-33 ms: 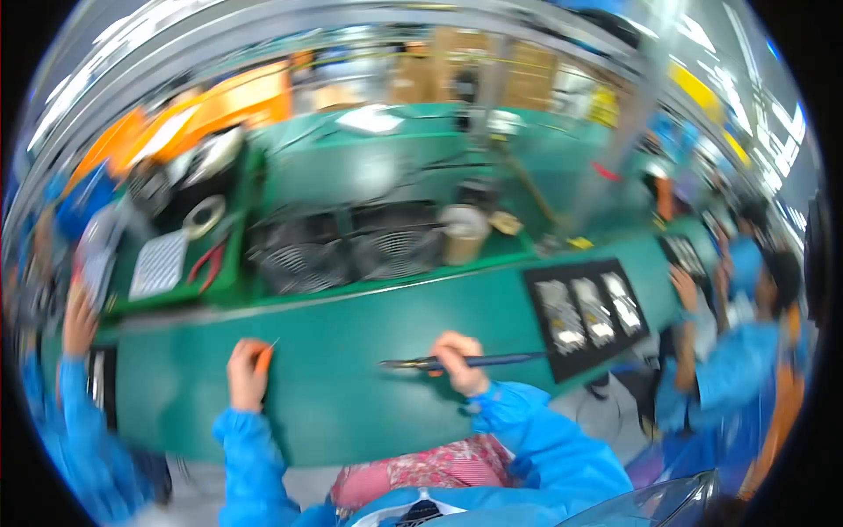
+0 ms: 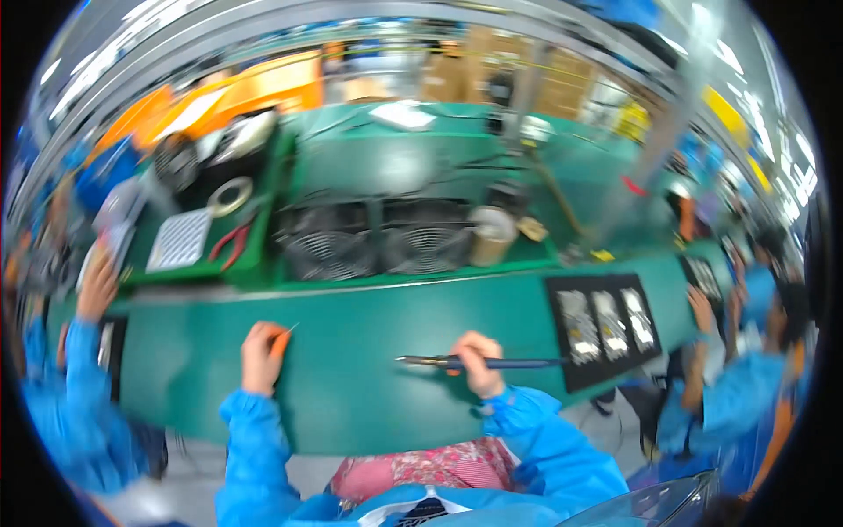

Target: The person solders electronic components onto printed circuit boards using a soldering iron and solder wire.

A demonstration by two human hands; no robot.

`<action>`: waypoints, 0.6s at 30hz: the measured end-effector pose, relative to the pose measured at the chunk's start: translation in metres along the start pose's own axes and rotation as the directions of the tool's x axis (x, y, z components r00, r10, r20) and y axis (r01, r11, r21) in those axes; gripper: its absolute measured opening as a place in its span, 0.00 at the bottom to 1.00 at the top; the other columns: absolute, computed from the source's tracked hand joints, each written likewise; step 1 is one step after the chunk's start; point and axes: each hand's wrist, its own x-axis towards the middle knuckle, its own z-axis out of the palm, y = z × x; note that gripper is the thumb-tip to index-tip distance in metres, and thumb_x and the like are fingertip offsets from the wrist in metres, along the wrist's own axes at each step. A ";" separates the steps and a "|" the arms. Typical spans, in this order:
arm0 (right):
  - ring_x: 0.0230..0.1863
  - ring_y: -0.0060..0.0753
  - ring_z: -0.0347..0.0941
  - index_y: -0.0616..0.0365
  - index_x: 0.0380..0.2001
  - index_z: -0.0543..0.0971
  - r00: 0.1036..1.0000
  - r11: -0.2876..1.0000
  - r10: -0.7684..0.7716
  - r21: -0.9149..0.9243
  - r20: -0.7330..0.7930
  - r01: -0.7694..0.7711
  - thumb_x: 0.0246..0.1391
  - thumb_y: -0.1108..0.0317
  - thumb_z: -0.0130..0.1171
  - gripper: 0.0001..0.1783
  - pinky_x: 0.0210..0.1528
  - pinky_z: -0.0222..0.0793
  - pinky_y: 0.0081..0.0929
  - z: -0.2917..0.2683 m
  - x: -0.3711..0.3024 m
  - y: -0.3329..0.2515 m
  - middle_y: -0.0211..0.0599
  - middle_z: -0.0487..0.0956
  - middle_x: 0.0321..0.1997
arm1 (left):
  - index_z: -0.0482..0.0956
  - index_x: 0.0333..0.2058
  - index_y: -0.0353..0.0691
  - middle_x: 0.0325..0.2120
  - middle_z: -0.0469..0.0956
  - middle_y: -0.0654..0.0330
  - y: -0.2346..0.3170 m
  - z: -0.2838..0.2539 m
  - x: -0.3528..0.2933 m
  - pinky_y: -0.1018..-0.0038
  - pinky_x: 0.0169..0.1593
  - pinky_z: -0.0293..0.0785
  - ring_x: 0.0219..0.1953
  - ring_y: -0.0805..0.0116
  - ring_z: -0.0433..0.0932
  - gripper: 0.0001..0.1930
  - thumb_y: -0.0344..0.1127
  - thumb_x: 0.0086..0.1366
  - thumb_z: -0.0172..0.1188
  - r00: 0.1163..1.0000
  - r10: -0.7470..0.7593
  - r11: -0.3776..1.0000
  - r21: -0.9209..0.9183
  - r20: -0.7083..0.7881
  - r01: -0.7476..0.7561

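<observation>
My right hand (image 2: 480, 364) is closed round a soldering iron (image 2: 518, 363) with a dark blue handle. Its metal tip points left, held above the green bench mat (image 2: 369, 404). Orange shows at that hand's fingertip. To the left, my left hand (image 2: 261, 362) is closed in a pinch, with orange at its fingertips, perhaps a finger cover. A thin strand, possibly solder wire, sticks up from the pinch. Right of the iron lies a black tray (image 2: 575, 373) bearing three groups of silvery parts, too blurred to make out.
Two black fans (image 2: 428, 249) with round grilles stand behind the mat, beside a tan cup-like container (image 2: 493, 237). Red-handled pliers (image 2: 232, 246), a tape roll (image 2: 231, 196) and a white perforated tray (image 2: 180, 239) sit at left. Co-workers in blue sleeves (image 2: 746, 364) flank both sides.
The whole view has shifted, so the bench and both hands appear farther right. The right hand still grips the soldering iron, and the left hand keeps its pinch.
</observation>
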 end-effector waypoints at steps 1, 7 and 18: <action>0.17 0.21 0.70 0.63 0.22 0.72 1.000 1.000 -0.029 -0.003 0.000 0.029 0.54 0.69 0.47 0.10 0.20 0.65 0.19 -0.003 -0.001 0.002 0.34 0.73 0.16 | 0.75 0.25 0.34 0.25 0.72 0.55 -0.005 0.001 0.002 0.74 0.31 0.70 0.27 0.63 0.73 0.02 0.24 0.53 0.60 1.000 -0.010 1.000 0.008 0.012 0.010; 0.15 0.23 0.69 0.63 0.20 0.71 0.994 0.998 -0.045 -0.045 -0.097 0.041 0.52 0.62 0.48 0.15 0.18 0.63 0.18 -0.001 -0.006 -0.001 0.33 0.73 0.15 | 0.76 0.27 0.36 0.27 0.72 0.55 -0.002 0.001 -0.002 0.70 0.36 0.71 0.32 0.58 0.74 0.04 0.28 0.53 0.61 0.999 -0.010 0.998 0.056 0.031 0.008; 0.15 0.20 0.60 0.63 0.21 0.67 0.988 0.994 -0.107 -0.041 -0.115 0.103 0.53 0.60 0.46 0.16 0.18 0.54 0.16 -0.003 -0.004 0.004 0.34 0.67 0.18 | 0.75 0.31 0.37 0.32 0.72 0.56 0.010 0.000 -0.006 0.71 0.40 0.71 0.36 0.58 0.74 0.05 0.26 0.54 0.60 0.991 -0.121 0.987 0.112 0.062 0.113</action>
